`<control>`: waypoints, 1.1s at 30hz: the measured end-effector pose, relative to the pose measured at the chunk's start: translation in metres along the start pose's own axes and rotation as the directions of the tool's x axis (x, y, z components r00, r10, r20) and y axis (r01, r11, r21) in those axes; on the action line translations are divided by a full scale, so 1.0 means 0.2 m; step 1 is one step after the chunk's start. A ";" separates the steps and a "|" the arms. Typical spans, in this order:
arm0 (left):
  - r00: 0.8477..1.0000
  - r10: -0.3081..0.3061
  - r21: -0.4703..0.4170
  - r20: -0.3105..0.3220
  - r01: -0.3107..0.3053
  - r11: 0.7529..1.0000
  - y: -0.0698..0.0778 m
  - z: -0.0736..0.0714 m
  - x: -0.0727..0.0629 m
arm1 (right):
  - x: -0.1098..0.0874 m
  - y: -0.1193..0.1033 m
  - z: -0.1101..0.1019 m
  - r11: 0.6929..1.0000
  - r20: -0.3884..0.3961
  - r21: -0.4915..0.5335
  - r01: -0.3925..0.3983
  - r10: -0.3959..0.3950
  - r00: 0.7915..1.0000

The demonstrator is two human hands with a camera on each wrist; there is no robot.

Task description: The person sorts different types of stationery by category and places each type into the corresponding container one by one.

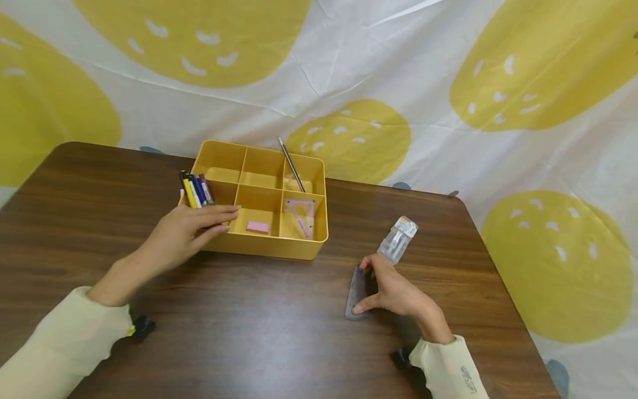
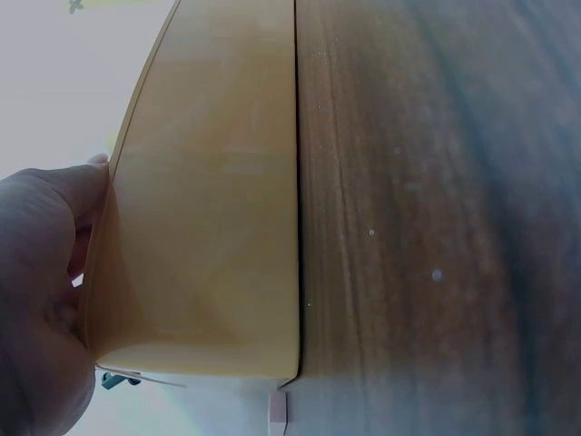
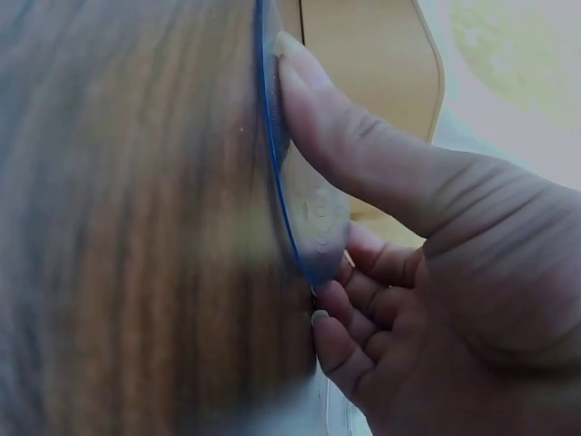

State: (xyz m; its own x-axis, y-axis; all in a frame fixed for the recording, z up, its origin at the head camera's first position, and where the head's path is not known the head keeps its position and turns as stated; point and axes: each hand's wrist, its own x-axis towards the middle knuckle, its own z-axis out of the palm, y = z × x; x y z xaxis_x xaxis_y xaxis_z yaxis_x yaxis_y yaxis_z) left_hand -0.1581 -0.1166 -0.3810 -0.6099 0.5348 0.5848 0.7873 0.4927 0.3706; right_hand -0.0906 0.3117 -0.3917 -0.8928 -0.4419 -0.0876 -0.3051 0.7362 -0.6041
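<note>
My right hand [image 1: 399,291] pinches a clear plastic protractor [image 3: 318,218] between thumb and fingers, close over the table on the right. Its edge looks blue in the right wrist view. Just beyond those fingers lies a small clear plastic case [image 1: 397,241] with an orange and white label. My left hand [image 1: 174,235] rests on the front left rim of a yellow divided box [image 1: 269,249], its fingers reaching straight over the front left compartment. Several pens [image 1: 196,191] stand in that compartment. A pink eraser [image 1: 257,227] lies in the front middle one, and a clear set square [image 1: 301,216] in the front right.
A dark pencil [image 1: 291,163] leans out of the back right compartment. The box stands toward the back of the brown wooden table [image 1: 259,332], with a white and yellow patterned cloth [image 1: 349,66] hanging behind. The table's right edge runs beyond my right arm.
</note>
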 end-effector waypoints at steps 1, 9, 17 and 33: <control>1.000 -0.002 -0.001 0.002 0.002 1.000 0.00 0.00 0.00 | 0.00 0.00 0.00 1.000 -0.002 0.013 0.002 -0.002 1.000; 1.000 -0.007 -0.001 0.008 0.007 1.000 0.00 0.00 0.00 | 0.01 0.00 -0.01 0.998 -0.023 0.055 -0.003 0.004 1.000; 1.000 -0.005 -0.003 0.002 0.005 1.000 0.01 0.00 0.00 | 0.02 0.02 -0.01 0.996 -0.036 0.091 -0.007 0.010 0.999; 1.000 -0.004 0.001 0.009 0.004 1.000 0.00 0.00 0.00 | 0.04 0.04 -0.01 0.953 -0.041 0.303 0.024 -0.012 0.999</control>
State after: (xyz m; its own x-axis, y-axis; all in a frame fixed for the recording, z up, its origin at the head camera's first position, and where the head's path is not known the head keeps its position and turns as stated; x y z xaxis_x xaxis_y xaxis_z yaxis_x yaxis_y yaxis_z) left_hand -0.1576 -0.1168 -0.3804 -0.6141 0.5386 0.5768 0.7846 0.4956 0.3725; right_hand -0.1003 0.3147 -0.3948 -0.9016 -0.4298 -0.0479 -0.2116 0.5350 -0.8179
